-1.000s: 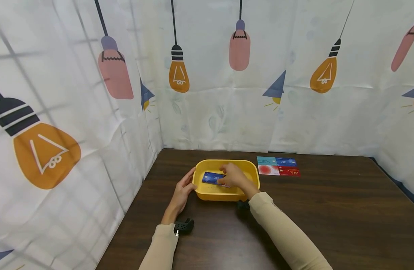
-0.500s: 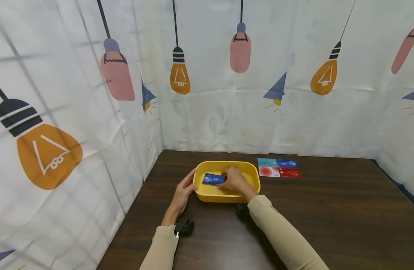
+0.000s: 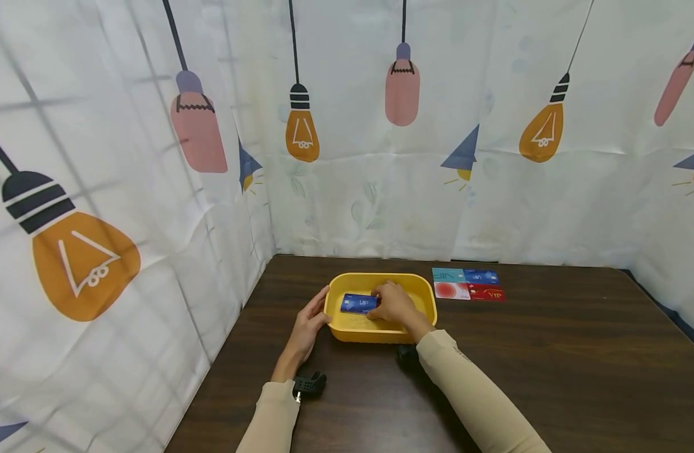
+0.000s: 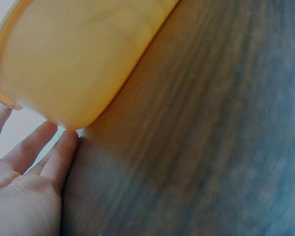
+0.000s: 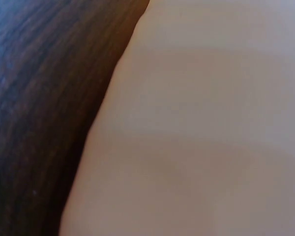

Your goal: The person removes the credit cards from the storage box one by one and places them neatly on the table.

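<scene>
Our right hand (image 3: 393,303) pinches the blue card (image 3: 358,304), lying left-right inside the yellow tub (image 3: 380,332); our left hand (image 3: 311,324) rests open-fingered on its left wall.

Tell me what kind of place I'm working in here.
Probably a makeshift recording booth, not a real shop: a dark wooden table walled in by white lightbulb-print curtains, holding only a yellow tub and four cards.

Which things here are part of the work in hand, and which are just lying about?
In hand:
yellow plastic tub
dark blue VIP card
left hand against the tub wall
right hand on the card

Lying about:
four cards in a block
dark wooden table
</scene>
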`<act>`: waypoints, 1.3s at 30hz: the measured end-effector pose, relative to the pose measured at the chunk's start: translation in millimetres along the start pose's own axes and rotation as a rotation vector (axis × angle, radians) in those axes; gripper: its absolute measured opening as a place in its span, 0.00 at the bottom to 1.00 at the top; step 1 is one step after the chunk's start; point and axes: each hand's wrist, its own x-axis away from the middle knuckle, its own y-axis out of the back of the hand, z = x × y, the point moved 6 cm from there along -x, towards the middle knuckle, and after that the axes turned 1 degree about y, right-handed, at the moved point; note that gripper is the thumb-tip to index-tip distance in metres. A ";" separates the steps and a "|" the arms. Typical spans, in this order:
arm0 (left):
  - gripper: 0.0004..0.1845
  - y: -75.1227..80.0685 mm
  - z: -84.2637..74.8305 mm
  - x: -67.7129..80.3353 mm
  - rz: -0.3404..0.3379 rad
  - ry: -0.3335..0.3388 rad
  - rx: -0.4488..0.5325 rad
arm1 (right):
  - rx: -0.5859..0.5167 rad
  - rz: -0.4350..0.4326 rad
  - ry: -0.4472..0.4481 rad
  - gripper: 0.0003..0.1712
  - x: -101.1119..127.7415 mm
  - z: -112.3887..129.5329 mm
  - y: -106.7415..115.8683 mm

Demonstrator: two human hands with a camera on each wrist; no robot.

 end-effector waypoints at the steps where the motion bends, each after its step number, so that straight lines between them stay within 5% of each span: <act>1: 0.37 -0.2 -0.4 0.2 0.003 -0.004 -0.004 | 0.002 -0.001 0.000 0.31 0.3 -0.1 0.2; 23: 0.37 -1.7 -0.3 1.1 0.006 0.009 0.005 | -0.071 -0.043 0.040 0.31 0.8 3.2 7.4; 39: 0.37 -0.4 -0.1 -0.1 0.004 -0.007 -0.006 | -0.281 -0.017 0.076 0.33 2.3 7.2 9.2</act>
